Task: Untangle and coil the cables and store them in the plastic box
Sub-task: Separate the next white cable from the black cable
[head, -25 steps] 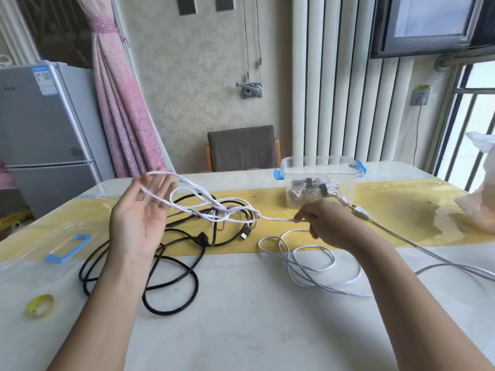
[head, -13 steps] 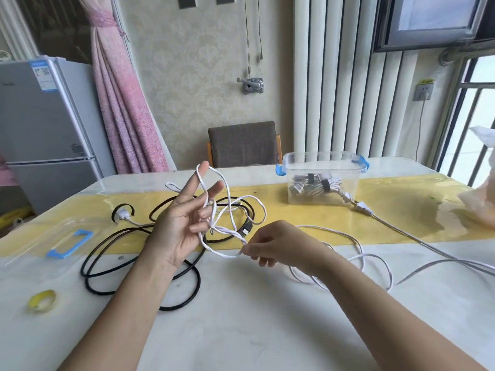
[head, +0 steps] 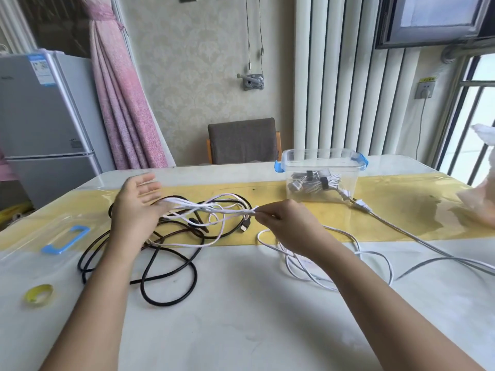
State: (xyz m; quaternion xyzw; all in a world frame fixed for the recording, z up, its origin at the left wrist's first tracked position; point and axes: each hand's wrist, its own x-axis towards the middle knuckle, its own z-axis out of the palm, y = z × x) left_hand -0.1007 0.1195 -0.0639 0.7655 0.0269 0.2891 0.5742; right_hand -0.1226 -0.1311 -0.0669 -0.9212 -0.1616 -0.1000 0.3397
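Right fingertips (head: pixel 262 211) pinch the white cable (head: pixel 214 208) at the near end of a bundle of strands. The right hand (head: pixel 286 226) is otherwise curled.

Left fingers (head: pixel 150 186) are straight and spread, and the left hand (head: pixel 135 210) is turned palm inward. The same strands pass across the palm side. Whether they loop fully round the fingers: cannot tell.

Change: half a second ago the left hand was raised with slack loops hanging off its fingers and the right hand close under it. The hands are now apart and lower, and the strands are drawn nearly straight between them.

Judgement: one turn of the coil is being tensioned. The winding is partway, since slack white loops (head: pixel 308 266) lie on the table behind the right wrist.

The black cable (head: pixel 171 266) sprawls uncoiled under and in front of the left hand, with some white strands lying across it.

The plastic box (head: pixel 321 156) stands open on the far right of the yellow runner (head: pixel 401 210), with coiled cables inside. A grey cord (head: pixel 428 245) trails from beside it to the right.

Table (head: pixel 254 317): pale, glossy. The clear lid (head: pixel 65 238) with a blue handle and a yellow tape roll (head: pixel 38 295) lie at left.

Room: fridge (head: pixel 45 129), pink curtain (head: pixel 120 103), chair (head: pixel 242 141), radiator (head: pixel 342 76).
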